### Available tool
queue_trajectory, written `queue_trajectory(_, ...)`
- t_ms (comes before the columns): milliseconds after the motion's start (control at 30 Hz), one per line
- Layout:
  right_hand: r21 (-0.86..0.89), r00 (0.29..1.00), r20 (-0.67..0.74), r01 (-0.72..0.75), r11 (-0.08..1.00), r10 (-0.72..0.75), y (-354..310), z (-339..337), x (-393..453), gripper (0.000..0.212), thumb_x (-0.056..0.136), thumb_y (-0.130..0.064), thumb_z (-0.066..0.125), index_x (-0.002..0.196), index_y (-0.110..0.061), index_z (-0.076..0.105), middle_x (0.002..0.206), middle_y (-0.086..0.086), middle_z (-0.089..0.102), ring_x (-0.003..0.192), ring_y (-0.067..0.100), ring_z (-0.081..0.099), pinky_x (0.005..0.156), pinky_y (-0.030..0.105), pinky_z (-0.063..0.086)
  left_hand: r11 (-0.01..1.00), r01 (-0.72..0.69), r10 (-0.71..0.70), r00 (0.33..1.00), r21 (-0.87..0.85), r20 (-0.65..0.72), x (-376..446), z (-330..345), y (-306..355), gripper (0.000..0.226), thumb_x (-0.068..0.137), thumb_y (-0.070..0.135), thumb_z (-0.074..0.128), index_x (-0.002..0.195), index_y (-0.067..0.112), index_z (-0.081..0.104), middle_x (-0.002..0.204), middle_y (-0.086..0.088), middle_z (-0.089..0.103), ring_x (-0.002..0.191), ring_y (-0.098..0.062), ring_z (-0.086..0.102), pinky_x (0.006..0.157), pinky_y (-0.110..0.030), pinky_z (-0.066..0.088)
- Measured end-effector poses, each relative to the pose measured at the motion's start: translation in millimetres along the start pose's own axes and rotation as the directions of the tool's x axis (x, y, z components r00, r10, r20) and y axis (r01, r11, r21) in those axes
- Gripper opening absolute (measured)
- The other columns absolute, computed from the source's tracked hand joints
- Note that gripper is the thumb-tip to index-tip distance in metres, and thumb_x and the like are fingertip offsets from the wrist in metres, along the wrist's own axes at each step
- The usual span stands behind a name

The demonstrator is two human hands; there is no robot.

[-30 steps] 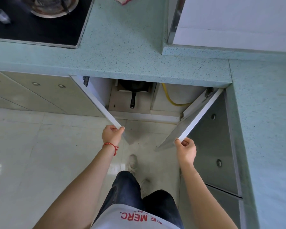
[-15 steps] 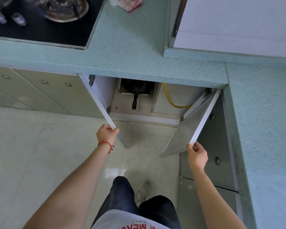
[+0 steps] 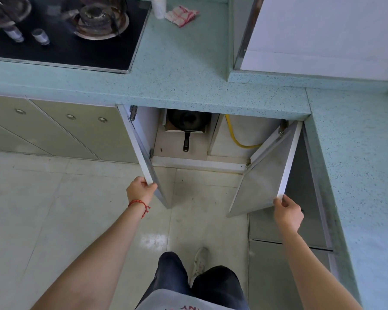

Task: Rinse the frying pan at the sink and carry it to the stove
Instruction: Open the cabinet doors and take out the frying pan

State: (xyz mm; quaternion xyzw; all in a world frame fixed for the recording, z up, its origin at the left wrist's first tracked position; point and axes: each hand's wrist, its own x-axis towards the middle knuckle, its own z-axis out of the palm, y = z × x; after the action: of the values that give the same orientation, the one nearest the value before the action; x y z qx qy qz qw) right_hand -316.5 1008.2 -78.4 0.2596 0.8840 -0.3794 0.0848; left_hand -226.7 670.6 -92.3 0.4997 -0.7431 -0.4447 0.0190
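Observation:
A black frying pan point(image 3: 187, 122) lies inside the open cupboard under the counter, its handle pointing toward me. My left hand point(image 3: 140, 190) grips the edge of the left cupboard door point(image 3: 136, 146). My right hand point(image 3: 287, 211) holds the lower corner of the right cupboard door point(image 3: 264, 175). Both doors are swung wide. The black gas stove point(image 3: 61, 43) sits on the counter at the top left. No sink is in view.
A yellow hose point(image 3: 234, 136) runs inside the cupboard's right half. On the speckled teal counter point(image 3: 184, 68) lie a red-striped cloth point(image 3: 181, 16) and a white cup point(image 3: 158, 6). The counter turns along the right side. My legs stand on pale floor tiles point(image 3: 43, 209).
Both cupboard doors have swung wider open, with my hands moving apart. The view has tilted up, showing more of the stove and the pan.

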Motion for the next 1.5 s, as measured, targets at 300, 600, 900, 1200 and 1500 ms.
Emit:
queue_trajectory(300,-0.003,0.99,-0.098,-0.101,0.995,0.1,16.9,-7.4,-9.4,0.018,0.091,-0.012,0.047,0.099,-0.008,0.063,0.096,0.017,0.064,0.1,0.039,0.056,0.085,0.037,0.042,1.0,0.014,-0.012,0.997,0.02,-0.073,3.9,-22.7,-27.6,0.005,0.076,0.007,0.057,0.074,0.003,0.059,0.071,-0.015,0.056,0.071,-0.028,0.05,0.064,-0.026,0.036)
queue_trajectory(600,0.132,0.985,0.05,-0.169,0.977,0.164,2.4,21.1,-71.8,0.047,0.093,-0.02,0.049,0.137,-0.003,0.042,0.124,0.017,0.061,0.123,0.035,0.048,0.103,0.041,0.034,0.974,0.221,-0.215,0.969,0.044,-0.12,-19.8,-36.2,-47.8,0.037,0.091,0.024,0.047,0.109,-0.006,0.06,0.119,-0.025,0.06,0.111,-0.042,0.054,0.089,-0.042,0.043)
queue_trajectory(900,0.187,0.925,0.378,-0.118,0.975,0.039,-19.2,82.5,-132.3,0.044,0.091,-0.03,0.053,0.129,-0.008,0.052,0.121,0.013,0.064,0.119,0.028,0.056,0.106,0.045,0.04,0.998,0.011,0.005,0.975,-0.068,0.222,-50.1,-29.1,-59.5,0.04,0.093,0.024,0.047,0.128,0.004,0.05,0.134,-0.012,0.054,0.124,-0.027,0.05,0.102,-0.031,0.037)
queue_trajectory(1200,0.071,0.866,0.495,0.04,0.997,-0.071,-31.7,110.6,-141.1,0.047,0.095,-0.03,0.048,0.136,-0.008,0.046,0.133,0.009,0.056,0.124,0.024,0.05,0.1,0.03,0.038,0.983,-0.171,0.146,0.941,0.059,0.305,-37.4,-16.8,-53.2,0.046,0.093,0.027,0.046,0.135,0.007,0.043,0.143,-0.009,0.044,0.134,-0.022,0.039,0.11,-0.031,0.029)
queue_trajectory(1500,-0.276,0.716,0.613,0.589,0.759,-0.333,-46.1,128.2,-76.0,0.053,0.098,-0.036,0.037,0.144,-0.012,0.03,0.151,0.005,0.032,0.138,0.023,0.03,0.109,0.035,0.031,0.841,-0.417,0.281,0.881,0.344,0.382,-7.2,17.8,-31.9,0.078,0.078,0.056,0.02,0.136,0.008,0.041,0.141,-0.011,0.046,0.132,-0.027,0.039,0.107,-0.037,0.033)
